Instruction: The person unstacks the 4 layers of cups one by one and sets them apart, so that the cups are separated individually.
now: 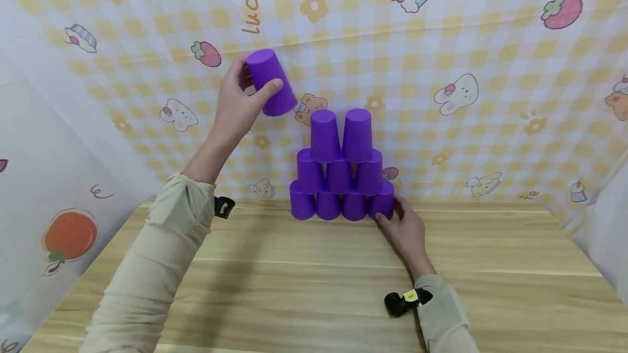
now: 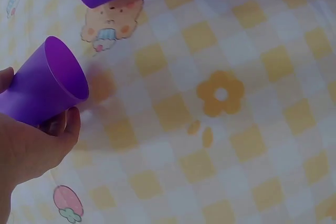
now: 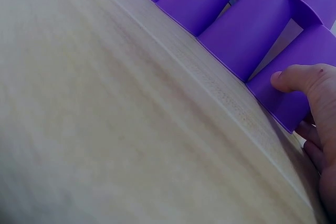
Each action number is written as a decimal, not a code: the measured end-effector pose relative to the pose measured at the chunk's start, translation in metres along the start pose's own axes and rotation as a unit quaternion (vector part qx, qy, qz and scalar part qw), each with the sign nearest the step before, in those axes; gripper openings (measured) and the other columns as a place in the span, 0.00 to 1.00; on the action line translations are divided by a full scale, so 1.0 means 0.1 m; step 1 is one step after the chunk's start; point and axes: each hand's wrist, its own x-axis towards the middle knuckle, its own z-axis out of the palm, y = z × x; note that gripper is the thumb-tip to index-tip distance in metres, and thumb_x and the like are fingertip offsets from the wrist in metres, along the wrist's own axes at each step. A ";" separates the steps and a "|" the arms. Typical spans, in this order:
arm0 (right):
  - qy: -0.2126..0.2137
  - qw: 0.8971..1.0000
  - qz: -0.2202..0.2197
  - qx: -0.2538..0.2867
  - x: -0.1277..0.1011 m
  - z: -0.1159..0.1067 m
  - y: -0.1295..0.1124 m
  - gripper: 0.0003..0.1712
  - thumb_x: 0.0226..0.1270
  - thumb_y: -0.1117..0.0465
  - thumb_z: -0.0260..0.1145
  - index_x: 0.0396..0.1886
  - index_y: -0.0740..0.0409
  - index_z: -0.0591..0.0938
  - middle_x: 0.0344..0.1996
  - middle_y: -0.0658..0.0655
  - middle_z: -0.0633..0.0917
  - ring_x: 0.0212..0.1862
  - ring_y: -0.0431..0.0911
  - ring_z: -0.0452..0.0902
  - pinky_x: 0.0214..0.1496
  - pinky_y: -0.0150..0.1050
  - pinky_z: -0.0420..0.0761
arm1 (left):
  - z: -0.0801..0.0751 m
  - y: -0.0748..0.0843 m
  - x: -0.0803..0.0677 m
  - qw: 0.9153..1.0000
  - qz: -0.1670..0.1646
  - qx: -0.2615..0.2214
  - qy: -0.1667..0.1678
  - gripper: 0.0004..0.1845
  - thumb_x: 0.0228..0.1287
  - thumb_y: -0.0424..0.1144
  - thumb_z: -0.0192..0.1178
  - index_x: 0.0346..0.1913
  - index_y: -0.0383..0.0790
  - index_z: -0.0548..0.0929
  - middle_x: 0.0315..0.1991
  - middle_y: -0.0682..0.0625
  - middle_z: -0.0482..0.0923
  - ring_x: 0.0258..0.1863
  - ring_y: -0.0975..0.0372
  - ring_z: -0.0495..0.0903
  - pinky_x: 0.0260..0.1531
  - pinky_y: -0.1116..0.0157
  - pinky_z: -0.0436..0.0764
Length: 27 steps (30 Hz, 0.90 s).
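Note:
A purple cup (image 1: 276,94) is up in the air, left of and above the stack, in my left hand (image 1: 234,103), thumb on its near side. The cup tilts with its mouth downward; the left wrist view shows its hollow inside (image 2: 68,69). On the table stands a pyramid of upside-down purple cups (image 1: 338,176): several in the bottom row, three in the middle, two on top. My right hand (image 1: 410,234) holds the bottom row's rightmost cup (image 1: 381,199), thumb on its front; in the right wrist view its other fingers (image 3: 310,132) are partly hidden behind the cup.
The wooden table (image 1: 304,277) reaches back to a yellow-checked cloth (image 1: 490,42) with printed figures, close behind the pyramid. White cloth (image 1: 39,140) hangs at the left side. A black wrist device (image 1: 407,301) sits by the right sleeve, another (image 1: 223,207) by the left.

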 end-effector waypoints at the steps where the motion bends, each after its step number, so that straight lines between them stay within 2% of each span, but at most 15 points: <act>1: -0.001 1.000 0.000 -0.001 0.00 0.00 0.00 0.35 0.55 0.61 0.71 0.61 0.66 0.69 0.55 0.69 0.75 0.56 0.59 0.72 0.59 0.47 0.71 | -0.02 -0.02 -0.02 1.000 0.000 0.000 0.003 0.28 0.56 0.37 0.64 0.58 0.33 0.68 0.53 0.42 0.72 0.51 0.56 0.72 0.53 0.63 0.74; 8: -0.002 1.000 0.000 0.000 0.01 -0.01 0.00 0.35 0.54 0.60 0.71 0.61 0.66 0.69 0.55 0.68 0.75 0.56 0.59 0.72 0.59 0.47 0.71 | -0.10 -0.12 -0.09 1.000 -0.004 0.016 0.017 0.28 0.56 0.38 0.65 0.58 0.34 0.68 0.51 0.43 0.72 0.50 0.57 0.72 0.51 0.62 0.74; 19: 0.000 1.000 0.002 0.001 0.02 -0.01 0.02 0.35 0.54 0.61 0.71 0.61 0.65 0.69 0.56 0.68 0.75 0.57 0.59 0.72 0.60 0.47 0.71 | -0.19 -0.30 -0.27 0.999 -0.023 0.036 0.002 0.27 0.57 0.34 0.62 0.60 0.36 0.66 0.53 0.44 0.70 0.51 0.57 0.71 0.52 0.57 0.73; 22: -0.001 1.000 0.005 0.001 0.02 0.00 0.03 0.35 0.55 0.60 0.71 0.61 0.64 0.69 0.56 0.67 0.75 0.57 0.58 0.72 0.60 0.46 0.70 | -0.23 -0.39 -0.34 0.999 -0.032 0.039 0.002 0.26 0.58 0.34 0.61 0.59 0.36 0.66 0.53 0.44 0.70 0.51 0.57 0.71 0.53 0.56 0.73; 27: -0.003 1.000 0.007 0.002 0.02 0.01 0.03 0.35 0.55 0.60 0.71 0.62 0.64 0.69 0.56 0.67 0.75 0.57 0.58 0.71 0.60 0.45 0.70 | -0.31 -0.55 -0.46 0.997 -0.067 0.043 0.000 0.28 0.58 0.32 0.60 0.60 0.33 0.64 0.54 0.41 0.69 0.54 0.54 0.70 0.56 0.55 0.71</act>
